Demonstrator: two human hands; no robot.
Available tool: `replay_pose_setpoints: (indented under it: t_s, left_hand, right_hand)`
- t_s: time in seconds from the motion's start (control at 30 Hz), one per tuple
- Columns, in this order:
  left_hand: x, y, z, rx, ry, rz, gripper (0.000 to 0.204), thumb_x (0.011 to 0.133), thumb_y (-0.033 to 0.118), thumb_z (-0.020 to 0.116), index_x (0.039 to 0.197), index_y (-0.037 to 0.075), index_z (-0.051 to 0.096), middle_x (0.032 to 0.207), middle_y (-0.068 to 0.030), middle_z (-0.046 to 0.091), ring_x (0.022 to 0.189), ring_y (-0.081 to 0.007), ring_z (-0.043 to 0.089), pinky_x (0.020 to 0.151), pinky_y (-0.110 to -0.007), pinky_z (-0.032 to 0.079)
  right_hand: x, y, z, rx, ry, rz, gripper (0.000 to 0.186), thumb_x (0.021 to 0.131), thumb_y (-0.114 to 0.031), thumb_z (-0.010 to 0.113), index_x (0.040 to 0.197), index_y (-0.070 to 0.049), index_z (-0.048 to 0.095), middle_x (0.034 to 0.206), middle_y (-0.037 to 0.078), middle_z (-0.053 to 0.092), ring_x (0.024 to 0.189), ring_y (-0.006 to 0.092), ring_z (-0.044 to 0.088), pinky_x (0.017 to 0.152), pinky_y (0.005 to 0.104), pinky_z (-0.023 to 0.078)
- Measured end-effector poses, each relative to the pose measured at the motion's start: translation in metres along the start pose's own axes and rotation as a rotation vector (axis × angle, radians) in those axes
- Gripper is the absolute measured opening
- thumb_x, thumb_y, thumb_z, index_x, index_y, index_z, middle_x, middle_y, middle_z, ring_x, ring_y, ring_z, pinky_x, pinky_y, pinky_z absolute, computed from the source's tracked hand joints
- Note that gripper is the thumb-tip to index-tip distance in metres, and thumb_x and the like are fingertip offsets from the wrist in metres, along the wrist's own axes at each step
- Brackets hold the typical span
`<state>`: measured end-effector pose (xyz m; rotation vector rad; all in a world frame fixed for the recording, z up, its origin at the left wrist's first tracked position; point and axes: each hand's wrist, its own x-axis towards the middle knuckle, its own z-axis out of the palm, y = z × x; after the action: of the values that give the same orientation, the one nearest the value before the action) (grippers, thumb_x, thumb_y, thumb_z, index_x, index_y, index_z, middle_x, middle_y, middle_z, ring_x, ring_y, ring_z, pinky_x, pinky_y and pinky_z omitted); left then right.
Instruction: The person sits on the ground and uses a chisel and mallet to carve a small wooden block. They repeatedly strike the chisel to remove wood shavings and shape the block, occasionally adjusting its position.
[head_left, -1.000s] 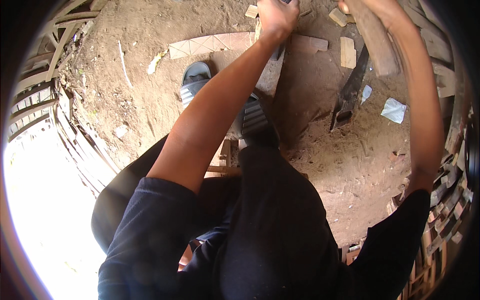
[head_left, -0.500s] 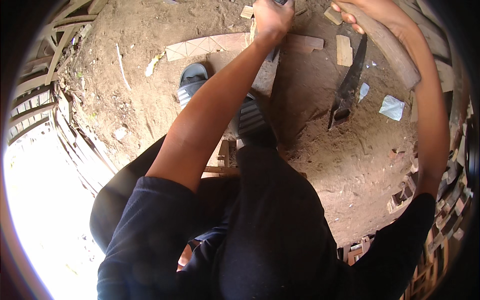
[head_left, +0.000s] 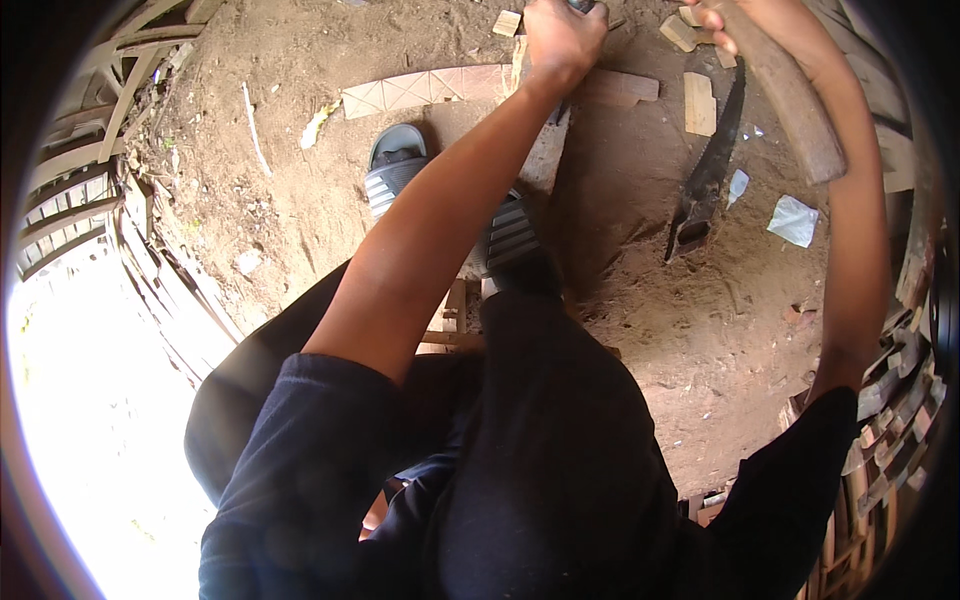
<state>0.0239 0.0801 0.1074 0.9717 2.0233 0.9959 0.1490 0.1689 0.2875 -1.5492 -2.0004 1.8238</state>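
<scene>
My left hand (head_left: 565, 42) is closed in a fist near the top edge, around a narrow chisel-like tool whose bluish end (head_left: 582, 5) peeks out above it. Most of that tool is hidden. Under the fist, a long marked strip of wood (head_left: 420, 90) lies across a grey board (head_left: 545, 155). My right hand (head_left: 718, 25), partly cut off by the top edge, grips a thick, curved wooden club (head_left: 790, 95). The club slants down alongside my right forearm. A handsaw (head_left: 710, 165) lies on the ground below and left of the club.
Small wood offcuts (head_left: 700, 103) lie by the saw, with a clear plastic scrap (head_left: 793, 220) to the right. My sandalled feet (head_left: 395, 180) flank the grey board on the dirt floor. Stacked wood pieces (head_left: 890, 440) line the right side; slatted timber (head_left: 70, 215) stands left.
The whole view has shifted slightly, so the ground things sit a little further right. The club stands a bit steeper, and my right hand is slightly higher. Both hands keep their grips.
</scene>
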Motion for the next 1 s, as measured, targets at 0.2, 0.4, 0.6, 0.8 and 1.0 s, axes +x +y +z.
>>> replay_pose_setpoints:
  t_s: [0.2, 0.4, 0.6, 0.8, 1.0]
  left_hand:
    - [0.001, -0.021, -0.002, 0.040, 0.103, 0.077, 0.037, 0.091, 0.031, 0.069, 0.103, -0.004, 0.070, 0.087, -0.0295, 0.072, 0.086, -0.0439, 0.074, 0.073, -0.051, 0.057]
    - [-0.006, -0.002, -0.005, -0.107, -0.042, 0.073, 0.035, 0.091, 0.026, 0.068, 0.104, -0.006, 0.068, 0.085, -0.0310, 0.070, 0.084, -0.0432, 0.073, 0.071, -0.051, 0.055]
    - [-0.006, -0.013, -0.013, -0.155, -0.023, 0.112, 0.033, 0.091, 0.023, 0.068, 0.104, -0.007, 0.068, 0.086, -0.0303, 0.071, 0.082, -0.0412, 0.073, 0.070, -0.049, 0.055]
    - [-0.012, -0.005, -0.002, -0.145, -0.049, 0.160, 0.032, 0.091, 0.020, 0.067, 0.106, -0.008, 0.066, 0.085, -0.0291, 0.071, 0.083, -0.0403, 0.073, 0.071, -0.048, 0.054]
    - [-0.012, -0.019, -0.007, -0.214, 0.081, 0.209, 0.032, 0.088, 0.017, 0.068, 0.107, -0.009, 0.067, 0.086, -0.0283, 0.070, 0.083, -0.0411, 0.071, 0.075, -0.048, 0.054]
  right_hand:
    - [0.001, 0.012, 0.015, -0.033, -0.148, 0.089, 0.034, 0.107, -0.017, 0.053, 0.136, 0.000, 0.048, 0.083, 0.000, 0.055, 0.065, 0.0089, 0.055, 0.050, 0.0234, 0.050]
    - [0.001, 0.019, -0.004, 0.273, -0.001, 0.037, 0.021, 0.106, -0.014, 0.051, 0.124, -0.003, 0.052, 0.082, 0.002, 0.058, 0.059, 0.0093, 0.055, 0.046, 0.0246, 0.047]
    - [0.002, 0.015, 0.015, 0.021, -0.053, 0.104, 0.023, 0.106, -0.012, 0.051, 0.126, -0.002, 0.052, 0.082, 0.001, 0.056, 0.059, 0.0085, 0.053, 0.046, 0.0244, 0.047]
    - [-0.002, 0.000, 0.015, 0.087, 0.028, 0.004, 0.024, 0.105, -0.014, 0.053, 0.126, -0.001, 0.053, 0.081, 0.000, 0.054, 0.059, 0.0084, 0.053, 0.045, 0.0249, 0.047]
    - [-0.007, 0.008, 0.007, -0.054, -0.152, 0.143, 0.030, 0.105, -0.015, 0.052, 0.133, -0.003, 0.051, 0.081, -0.001, 0.054, 0.058, 0.0070, 0.052, 0.044, 0.0229, 0.046]
